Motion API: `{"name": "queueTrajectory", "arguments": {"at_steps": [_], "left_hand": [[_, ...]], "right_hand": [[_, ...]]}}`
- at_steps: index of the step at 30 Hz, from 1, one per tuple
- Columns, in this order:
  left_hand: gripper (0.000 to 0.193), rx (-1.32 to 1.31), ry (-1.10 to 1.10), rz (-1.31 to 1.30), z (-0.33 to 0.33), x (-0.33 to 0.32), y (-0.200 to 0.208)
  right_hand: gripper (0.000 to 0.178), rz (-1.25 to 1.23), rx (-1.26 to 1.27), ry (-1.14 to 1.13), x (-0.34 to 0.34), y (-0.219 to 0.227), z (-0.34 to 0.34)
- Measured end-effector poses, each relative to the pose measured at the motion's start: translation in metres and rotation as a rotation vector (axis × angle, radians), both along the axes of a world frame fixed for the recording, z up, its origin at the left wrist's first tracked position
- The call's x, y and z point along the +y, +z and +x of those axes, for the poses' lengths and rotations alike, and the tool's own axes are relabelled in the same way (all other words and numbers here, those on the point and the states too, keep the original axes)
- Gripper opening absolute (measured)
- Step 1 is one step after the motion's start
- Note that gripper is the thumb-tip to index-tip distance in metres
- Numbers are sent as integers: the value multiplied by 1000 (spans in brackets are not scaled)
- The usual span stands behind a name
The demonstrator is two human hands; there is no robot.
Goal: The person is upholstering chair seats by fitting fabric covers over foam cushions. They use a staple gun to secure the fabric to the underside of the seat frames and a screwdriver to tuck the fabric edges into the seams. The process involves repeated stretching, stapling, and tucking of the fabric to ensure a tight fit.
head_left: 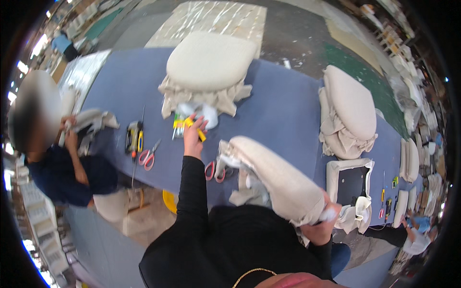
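My left hand (194, 137) is stretched out over the blue table (283, 105), its fingers closed round a yellow-handled tool (198, 130) whose working end I cannot make out. Beside it lie a small yellow-and-green packet (178, 126) and a crumpled white plastic bag (205, 114). With my right hand (321, 228) I grip the near end of a beige upholstered seat cushion (276, 175). The cushion is tilted on its edge against my body, loose fabric hanging from its underside. Red-handled scissors (210, 171) lie by its far left end.
Stacked beige cushions (209, 60) stand at the table's far side, more cushions (353, 103) to the right. An upturned seat frame (350, 180) lies nearby. Left are a staple gun (130, 138), a screwdriver (140, 140) and scissors (150, 156). A co-worker (62, 173) handles fabric at the left.
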State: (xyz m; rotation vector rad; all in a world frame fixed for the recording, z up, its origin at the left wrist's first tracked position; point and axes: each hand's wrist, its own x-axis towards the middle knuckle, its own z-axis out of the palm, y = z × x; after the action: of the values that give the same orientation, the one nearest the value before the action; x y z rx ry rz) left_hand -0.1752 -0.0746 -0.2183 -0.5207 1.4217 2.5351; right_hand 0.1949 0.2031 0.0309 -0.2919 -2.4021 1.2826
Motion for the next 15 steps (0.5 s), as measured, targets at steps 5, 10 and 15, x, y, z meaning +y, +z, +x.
{"name": "queueTrajectory", "arguments": {"at_steps": [5,10,15], "left_hand": [[24,347,-344,-430,92,2,109],[22,647,-415,-513,152,65,232],[18,814,-570,-533,185,111,277]], "right_hand": [[79,129,33,168,29,-4,20],[51,-666,-77,294,31,24,-9],[35,-541,-35,256,35,7,-74]]}}
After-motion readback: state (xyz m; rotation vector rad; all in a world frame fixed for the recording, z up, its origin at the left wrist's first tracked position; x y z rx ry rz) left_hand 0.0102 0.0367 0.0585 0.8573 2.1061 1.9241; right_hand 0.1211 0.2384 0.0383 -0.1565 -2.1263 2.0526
